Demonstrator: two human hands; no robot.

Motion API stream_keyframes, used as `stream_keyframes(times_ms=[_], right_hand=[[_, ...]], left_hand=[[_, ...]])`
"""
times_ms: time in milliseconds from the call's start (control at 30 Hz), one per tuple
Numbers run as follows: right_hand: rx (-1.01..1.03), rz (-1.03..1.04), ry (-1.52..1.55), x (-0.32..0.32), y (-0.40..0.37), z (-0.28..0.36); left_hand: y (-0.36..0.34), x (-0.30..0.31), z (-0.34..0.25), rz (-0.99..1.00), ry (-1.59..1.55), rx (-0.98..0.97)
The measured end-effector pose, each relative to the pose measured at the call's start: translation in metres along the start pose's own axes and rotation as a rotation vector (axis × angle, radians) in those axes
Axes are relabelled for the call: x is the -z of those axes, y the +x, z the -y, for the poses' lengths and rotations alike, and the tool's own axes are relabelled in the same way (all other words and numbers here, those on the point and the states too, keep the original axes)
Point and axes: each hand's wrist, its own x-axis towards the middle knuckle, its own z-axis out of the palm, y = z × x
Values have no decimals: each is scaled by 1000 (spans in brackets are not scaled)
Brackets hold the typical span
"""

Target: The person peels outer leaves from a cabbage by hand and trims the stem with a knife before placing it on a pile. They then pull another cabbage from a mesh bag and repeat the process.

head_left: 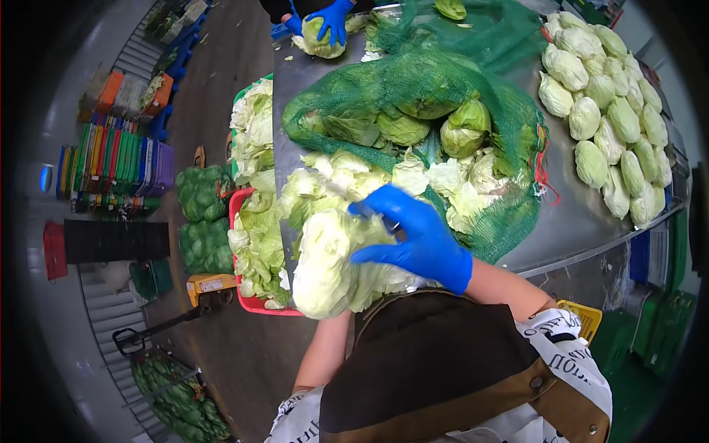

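A pale, partly peeled cabbage [323, 263] is low in front of me, beside the table's edge. My left forearm rises under it, and the cabbage hides my left hand. At the cabbage's right side is my right hand [419, 238] in a blue glove, its fingers curled around a small dark, shiny thing that I cannot make out. Its thumb and forefinger point toward the cabbage. Loose leaves [341, 171] lie just beyond. A green net bag [413, 77] holds several greener cabbages, with one cabbage [465, 129] at its opening.
Peeled cabbages [609, 103] are piled at the table's right end. A red crate [235, 214] and a green crate [235, 140] of leaves stand along the left edge. Across the metal table [565, 221], a co-worker's gloved hands [332, 21] hold a cabbage. A pallet jack [210, 286] is at left.
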Motion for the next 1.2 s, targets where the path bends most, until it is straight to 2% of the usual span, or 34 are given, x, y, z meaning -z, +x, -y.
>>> stream_keyframes(times_ms=[33, 67, 100, 167, 200, 233, 267, 300, 333, 367, 400, 433, 467, 567, 600, 667, 700, 800, 833, 867, 933, 1000, 1033, 1067, 1133, 1167, 1200], right_hand=[[13, 21, 3, -11, -3, -1], [98, 8, -15, -21, -5, -7], [51, 24, -2, -26, -7, -13], [8, 56, -22, -28, -7, -20], [8, 71, -52, -26, -8, -22], [5, 89, -80, -24, -11, -24], [-135, 207, 140, -15, -13, -23], [-274, 322, 361, 0, -16, -20], [-416, 442, 583, 12, -19, -21], [-269, 238, 778, 16, -21, -31], [-290, 102, 904, 23, -21, -37], [-352, 59, 656, 23, -13, -41], [-402, 11, 404, 20, -6, -46], [-34, 98, 210, -13, 0, -48], [-76, 125, 249, -23, 1, -37], [163, 49, 40, -44, 4, -41], [160, 112, 34, -42, 4, -45], [-154, 352, 629, -25, -6, -48], [-201, 268, 528, -23, -11, -57], [-337, 104, 540, -28, -15, -65], [-294, 76, 223, -24, -17, -70], [-333, 87, 235, -35, -17, -57], [-402, 136, 313, -37, -15, -50], [-352, 54, 410, -42, -16, -56], [-243, -110, 598, -52, -18, -75], [-401, -41, 716, -31, -10, -70], [-526, 64, 666, -6, -4, -61]], left_hand=[[-2, -4, -4, -22, 46, -48], [9, 16, -1, 124, 470, -94], [21, 37, 2, 250, 878, -204], [22, 23, 0, 169, -161, 45], [19, 18, -6, 203, -464, 105], [19, 30, -2, 216, 385, -56], [20, 41, 1, 142, 1236, -209], [22, 50, 7, 118, 1337, -332], [21, 55, 9, 95, 1237, -325], [21, 58, 13, 78, 935, -237], [19, 59, 17, 52, 623, -158], [19, 59, 20, 31, 432, -105], [19, 57, 21, 34, 388, -93], [14, 52, 17, 59, 285, -45], [14, 52, 18, 68, 287, -37], [12, 52, 25, 75, 297, -36], [11, 53, 30, 75, 315, -45], [15, 58, 42, 80, 468, -110], [18, 62, 43, 79, 523, -142], [20, 64, 41, 55, 429, -114], [16, 67, 32, -7, 20, 9], [20, 65, 29, -33, 463, -258], [17, 58, 23, -47, 386, -251], [15, 50, 16, -61, 309, -245], [0, 14, -13, -79, -441, 53], [0, 25, -15, 33, -370, 14], [1, 39, -25, 34, -190, 5]])
